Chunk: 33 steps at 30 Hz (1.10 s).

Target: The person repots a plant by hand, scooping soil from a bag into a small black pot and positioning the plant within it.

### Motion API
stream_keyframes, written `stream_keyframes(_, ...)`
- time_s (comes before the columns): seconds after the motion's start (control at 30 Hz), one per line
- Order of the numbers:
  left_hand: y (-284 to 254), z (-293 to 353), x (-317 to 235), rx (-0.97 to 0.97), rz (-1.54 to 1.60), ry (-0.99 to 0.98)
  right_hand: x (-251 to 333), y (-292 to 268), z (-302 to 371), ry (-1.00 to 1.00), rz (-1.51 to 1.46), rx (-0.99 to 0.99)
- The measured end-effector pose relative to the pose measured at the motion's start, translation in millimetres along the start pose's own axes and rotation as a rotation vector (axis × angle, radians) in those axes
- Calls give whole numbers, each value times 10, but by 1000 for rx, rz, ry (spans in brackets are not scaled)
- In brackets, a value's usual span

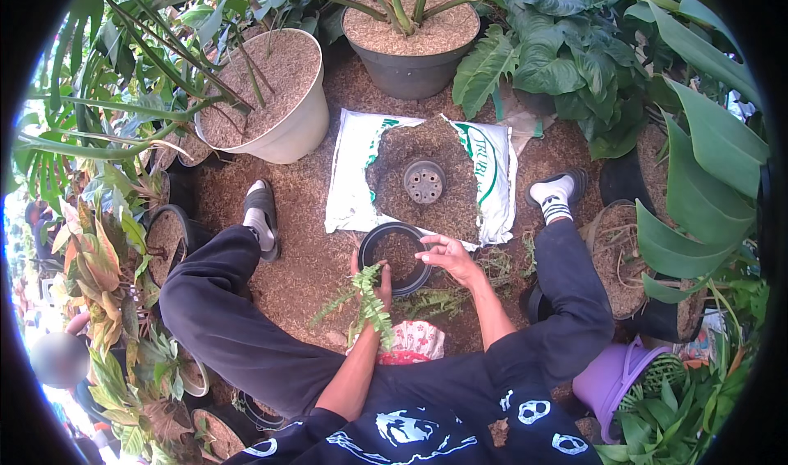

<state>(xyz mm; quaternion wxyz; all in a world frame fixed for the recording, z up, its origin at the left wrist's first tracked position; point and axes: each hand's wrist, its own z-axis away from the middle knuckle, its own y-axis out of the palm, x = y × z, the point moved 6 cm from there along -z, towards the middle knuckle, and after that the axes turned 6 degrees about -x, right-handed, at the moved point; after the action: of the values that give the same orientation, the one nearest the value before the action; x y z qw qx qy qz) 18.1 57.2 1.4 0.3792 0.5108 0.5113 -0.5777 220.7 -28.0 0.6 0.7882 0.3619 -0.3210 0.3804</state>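
Observation:
I sit on the ground with a small black pot (394, 256) between my legs, partly filled with brown soil. My left hand (371, 283) is closed on a small green fern plant (367, 301), held at the pot's near left rim. My right hand (447, 256) rests on the pot's right rim, fingers spread over the soil. Just beyond lies an opened white soil bag (353, 178) with a heap of brown soil (414, 157) on it. An upturned small black pot (424, 181) sits in that heap.
A large white pot (279, 96) of husk stands at the upper left, a grey pot (410, 46) with a plant at the top. Leafy plants ring the spot. Loose fern cuttings (435, 301) lie by my right forearm. A purple basket (611, 375) is at the lower right.

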Motion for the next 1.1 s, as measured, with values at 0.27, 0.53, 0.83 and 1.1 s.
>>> stream_keyframes(0.27, 2, 2, -297, -1, -52, 39, 93, 105, 109, -36, -432, 273)
stream_keyframes(0.53, -94, 129, 628, -45, 49, 36, 851, 1335, 760, -28, -470, 929)
stream_keyframes(0.83, -74, -12, 21, -41, -127, 146, 342, 78, 277, -61, -69, -61)
stream_keyframes(1.1, -46, 0, 80, -119, -46, 123, 136, -319, -94, -205, 111, -607)
